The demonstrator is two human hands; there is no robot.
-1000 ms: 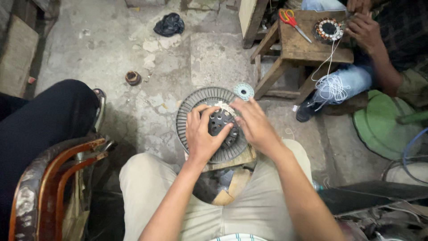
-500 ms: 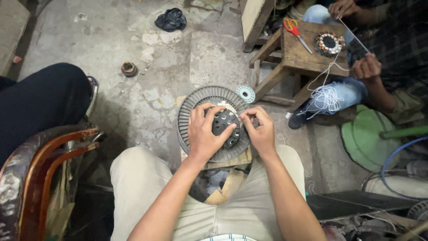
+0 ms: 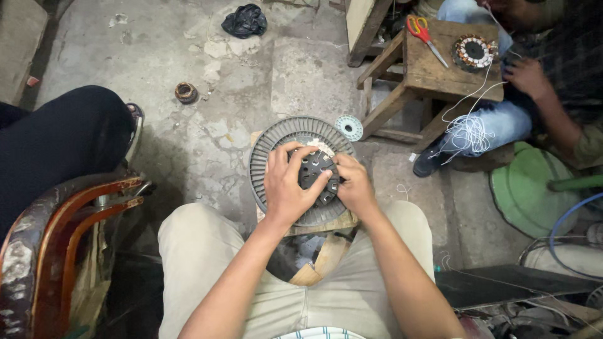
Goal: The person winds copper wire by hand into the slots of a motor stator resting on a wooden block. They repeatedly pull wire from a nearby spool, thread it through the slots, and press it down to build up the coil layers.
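A round grey ribbed motor disc [image 3: 276, 141] with a dark slotted hub [image 3: 312, 171] rests on a small wooden block [image 3: 326, 223] between my knees. My left hand [image 3: 287, 184] lies spread over the hub, fingers curled around its left side and top. My right hand [image 3: 353, 183] grips the hub's right edge with bent fingers, pinching near a pale wrapped spot at the top. Both hands touch the hub and hide most of its middle.
A small pale disc [image 3: 349, 127] lies on the concrete floor beside the motor disc. Another person [image 3: 540, 81] sits at the upper right by a wooden stool [image 3: 440, 72] bearing red scissors [image 3: 422, 32] and a wound stator [image 3: 474, 51]. A wooden chair arm [image 3: 69, 220] is at left.
My right hand has slid down from the hub's top to its right edge. The view has shifted slightly. The other person's hands have moved above the stool.
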